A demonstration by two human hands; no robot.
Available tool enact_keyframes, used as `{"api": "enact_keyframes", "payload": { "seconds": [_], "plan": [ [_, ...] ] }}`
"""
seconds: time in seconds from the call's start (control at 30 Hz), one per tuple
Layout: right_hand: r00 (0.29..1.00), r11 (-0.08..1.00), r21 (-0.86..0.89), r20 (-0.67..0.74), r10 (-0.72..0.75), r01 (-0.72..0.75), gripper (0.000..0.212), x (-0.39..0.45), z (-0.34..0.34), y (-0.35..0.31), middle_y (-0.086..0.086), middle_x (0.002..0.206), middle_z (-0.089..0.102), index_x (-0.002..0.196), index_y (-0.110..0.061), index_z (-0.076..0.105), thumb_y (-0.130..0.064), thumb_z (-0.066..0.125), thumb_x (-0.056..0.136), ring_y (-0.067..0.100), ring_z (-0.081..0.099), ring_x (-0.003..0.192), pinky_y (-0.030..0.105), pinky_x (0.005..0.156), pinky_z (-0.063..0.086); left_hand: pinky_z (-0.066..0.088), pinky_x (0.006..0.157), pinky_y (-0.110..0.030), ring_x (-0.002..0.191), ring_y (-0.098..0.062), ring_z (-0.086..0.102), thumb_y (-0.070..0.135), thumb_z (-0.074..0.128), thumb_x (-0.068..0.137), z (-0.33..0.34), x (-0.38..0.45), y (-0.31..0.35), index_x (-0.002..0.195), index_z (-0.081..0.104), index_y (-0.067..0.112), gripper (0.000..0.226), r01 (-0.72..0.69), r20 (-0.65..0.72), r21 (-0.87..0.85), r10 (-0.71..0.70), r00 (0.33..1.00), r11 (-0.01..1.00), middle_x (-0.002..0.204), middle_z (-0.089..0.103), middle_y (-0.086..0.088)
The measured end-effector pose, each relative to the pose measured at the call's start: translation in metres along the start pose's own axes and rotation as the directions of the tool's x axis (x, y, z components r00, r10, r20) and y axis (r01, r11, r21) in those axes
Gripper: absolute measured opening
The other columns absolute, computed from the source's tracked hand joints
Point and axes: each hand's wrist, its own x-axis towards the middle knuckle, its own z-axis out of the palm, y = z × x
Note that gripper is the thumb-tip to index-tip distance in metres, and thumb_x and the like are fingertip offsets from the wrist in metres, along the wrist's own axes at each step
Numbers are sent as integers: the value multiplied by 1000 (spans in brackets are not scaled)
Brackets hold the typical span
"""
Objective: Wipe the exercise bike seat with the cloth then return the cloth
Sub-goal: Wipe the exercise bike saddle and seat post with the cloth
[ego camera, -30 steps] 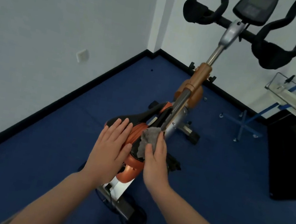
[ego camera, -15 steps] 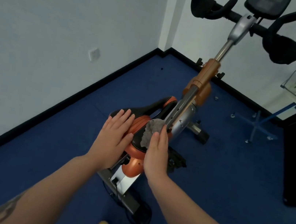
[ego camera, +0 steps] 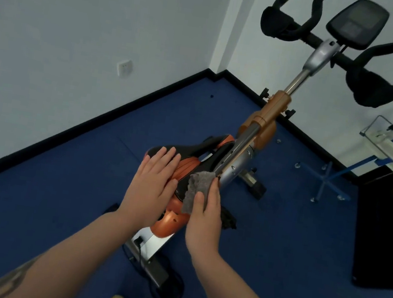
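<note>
The black bike seat (ego camera: pixel 191 152) sits low in the middle of the view, above the orange frame. My left hand (ego camera: pixel 153 185) lies flat on the rear part of the seat, fingers spread, and covers most of it. My right hand (ego camera: pixel 204 216) grips a grey cloth (ego camera: pixel 197 187) between thumb and fingers and presses it on the seat's right side, next to the silver post (ego camera: pixel 235 161). Only the seat's narrow nose and left edge show.
The bike's black handlebars (ego camera: pixel 367 90) and console (ego camera: pixel 357 22) rise at the upper right. A blue stand with a white tray (ego camera: pixel 391 152) is at the right, beside a black cabinet (ego camera: pixel 386 233). White walls meet at a corner behind. Blue carpet surrounds the bike.
My right hand has drawn the cloth back a little along the seat's right side and the thumb now shows on it. The left hand stays on the seat. The view has shifted slightly.
</note>
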Motion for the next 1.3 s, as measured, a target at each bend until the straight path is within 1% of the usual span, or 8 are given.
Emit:
{"api": "enact_keyframes", "payload": {
  "seconds": [0.17,0.43,0.63,0.8,0.87,1.03,1.2,1.3],
  "plan": [
    [994,993,58,40,105,-107,51,31,-7,-9,-8,150,40,150,-39,22,-35,38,101,15,43,135,39,113,37,-7,118,-29,142,-2,-1,41,14,92,4,-2,-3,148,25,19,61,-16,-40,3,16,999,1000,156,17,6],
    [968,984,122,229,97,-127,42,40,-60,-26,-9,131,62,139,-27,50,-26,55,96,6,61,114,24,94,53,0,119,-30,143,-9,13,34,26,94,7,-3,0,144,36,18,53,-7,-105,-16,6,994,1000,152,27,6],
    [941,996,38,328,-84,75,46,96,-74,-61,-18,132,57,141,-35,45,-31,55,96,2,57,118,34,103,48,4,119,-31,143,-1,9,33,30,95,14,-2,9,142,38,26,48,110,-158,-18,-112,981,994,152,28,14],
    [752,925,-52,600,-273,377,48,150,-55,-88,-26,128,54,142,-34,42,-28,53,97,-13,50,117,14,101,43,4,118,-27,142,2,13,31,32,92,29,5,46,136,47,28,47,377,-319,-30,-366,874,926,147,36,17],
    [646,877,-72,705,-293,476,49,164,-43,-92,-21,135,52,144,-34,39,-28,53,97,-8,49,122,19,106,40,4,118,-27,141,1,14,30,32,91,36,10,63,136,48,28,48,476,-376,-52,-459,805,878,146,37,18],
    [420,768,-55,861,-288,638,50,187,-10,-94,-13,142,51,145,-36,38,-29,51,98,0,48,127,26,109,39,4,117,-27,143,-2,9,30,28,94,51,13,86,141,39,28,49,601,-417,-58,-567,711,797,150,28,16],
    [224,651,-36,952,-208,758,50,190,11,-102,-14,146,46,145,-39,36,-30,50,98,2,42,131,19,105,31,1,114,-26,144,-4,4,40,22,98,65,-4,99,147,24,31,50,692,-391,56,-622,678,720,155,14,17],
    [112,567,-9,983,-147,824,49,191,24,-105,-16,147,44,145,-42,35,-33,50,98,3,41,133,19,104,29,3,113,-25,143,-3,4,41,22,99,68,-10,104,147,23,29,50,715,-403,85,-632,662,694,155,18,14]
  ]
}}
